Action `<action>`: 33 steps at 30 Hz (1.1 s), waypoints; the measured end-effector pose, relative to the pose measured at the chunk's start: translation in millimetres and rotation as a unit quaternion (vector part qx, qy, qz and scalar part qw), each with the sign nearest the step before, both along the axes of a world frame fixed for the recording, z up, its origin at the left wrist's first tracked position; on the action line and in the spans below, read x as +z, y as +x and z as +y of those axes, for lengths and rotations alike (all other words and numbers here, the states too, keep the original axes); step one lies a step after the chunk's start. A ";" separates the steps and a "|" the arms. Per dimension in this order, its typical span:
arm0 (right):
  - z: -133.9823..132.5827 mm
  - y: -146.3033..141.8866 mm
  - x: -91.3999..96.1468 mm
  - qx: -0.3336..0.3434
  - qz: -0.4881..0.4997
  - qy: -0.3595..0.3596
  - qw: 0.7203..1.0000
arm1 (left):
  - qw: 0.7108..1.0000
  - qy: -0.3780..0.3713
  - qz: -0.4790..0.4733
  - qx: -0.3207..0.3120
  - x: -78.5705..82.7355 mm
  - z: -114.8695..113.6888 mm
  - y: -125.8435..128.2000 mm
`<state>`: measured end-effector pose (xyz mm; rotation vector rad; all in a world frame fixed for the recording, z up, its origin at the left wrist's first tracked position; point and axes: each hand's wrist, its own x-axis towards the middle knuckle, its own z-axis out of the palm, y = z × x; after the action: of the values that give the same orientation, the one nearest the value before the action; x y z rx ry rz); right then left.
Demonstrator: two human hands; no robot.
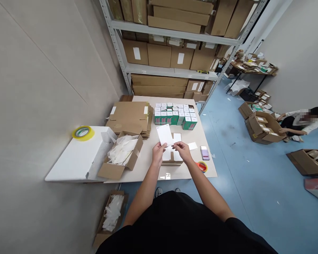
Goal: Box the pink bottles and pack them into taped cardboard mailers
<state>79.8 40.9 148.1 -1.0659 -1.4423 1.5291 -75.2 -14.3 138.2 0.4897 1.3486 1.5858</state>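
My left hand (158, 152) is closed on a white card (164, 134) and holds it upright above the table (148, 165). My right hand (182, 150) pinches the card's lower right edge. Under both hands sits a small open brown box (171, 159) with white pieces inside. A loose white card (192, 145) lies just right of my right hand.
Rows of green-and-white boxes (175, 115) stand at the table's far side, beside a stack of flat cardboard (129, 116). An open carton of plastic bags (122, 155) sits left. Tape rolls (82, 132) (202, 165), a purple stack (205, 153), shelving (172, 72), a crouching person (299, 121).
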 end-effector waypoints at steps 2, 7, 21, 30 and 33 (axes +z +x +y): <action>2.5 4.8 1.2 0.000 0.001 -0.006 1.000 | 1.000 -0.001 0.003 0.004 2.0 1.0 6.1; 6.2 16.7 7.8 -0.003 0.029 -0.018 0.999 | 1.000 -0.001 -0.018 0.018 8.1 4.5 21.0; 9.2 32.5 21.3 -0.004 0.047 -0.027 0.999 | 0.999 -0.001 -0.027 0.037 22.9 8.5 40.5; 9.8 36.4 21.6 0.000 0.042 -0.021 0.999 | 0.999 -0.001 -0.010 0.039 30.1 7.6 44.2; 9.4 36.2 21.3 -0.004 0.044 -0.018 0.999 | 0.999 0.002 -0.001 0.035 28.4 7.5 44.7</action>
<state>116.0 50.3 169.4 -1.0101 -1.3538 1.5826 -30.5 -6.8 166.5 0.4464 1.3746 1.6462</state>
